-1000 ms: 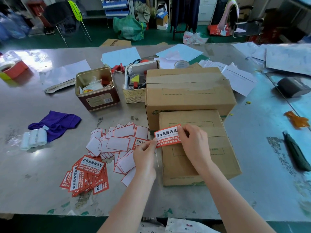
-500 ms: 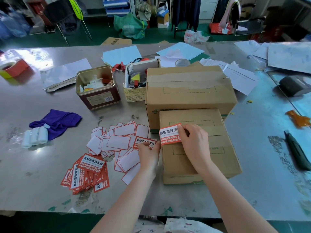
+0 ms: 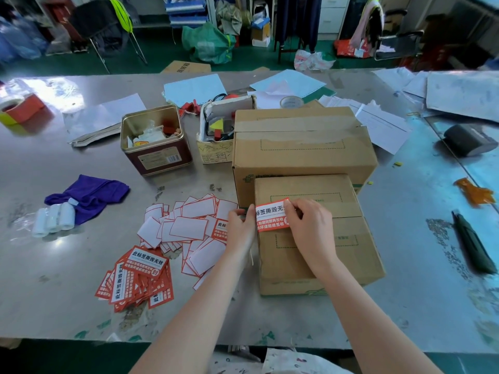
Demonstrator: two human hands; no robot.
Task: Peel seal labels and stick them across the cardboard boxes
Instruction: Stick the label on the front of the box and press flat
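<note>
A small cardboard box [image 3: 318, 255] lies in front of a larger cardboard box [image 3: 302, 147] on the metal table. A red and white seal label [image 3: 271, 215] lies over the small box's top left edge, across its taped seam. My right hand [image 3: 310, 228] presses on the label's right end, covering it. My left hand [image 3: 240, 228] is at the box's left side with fingers against the label's folded-over end. A stack of red seal labels [image 3: 140, 276] and a heap of white backing papers [image 3: 186, 228] lie left of the box.
An open metal tin [image 3: 155, 141] and a small carton of odds and ends [image 3: 218, 130] stand behind the papers. A purple cloth [image 3: 89, 193] and white rolls [image 3: 54, 218] lie at the left. Paper sheets [image 3: 378, 125], a tape roll [image 3: 291, 101] and a dark knife [image 3: 472, 244] lie at the right.
The label moved right from the air beside the box onto its top left edge. My left hand followed to the box's side, and my right hand lowered onto the label.
</note>
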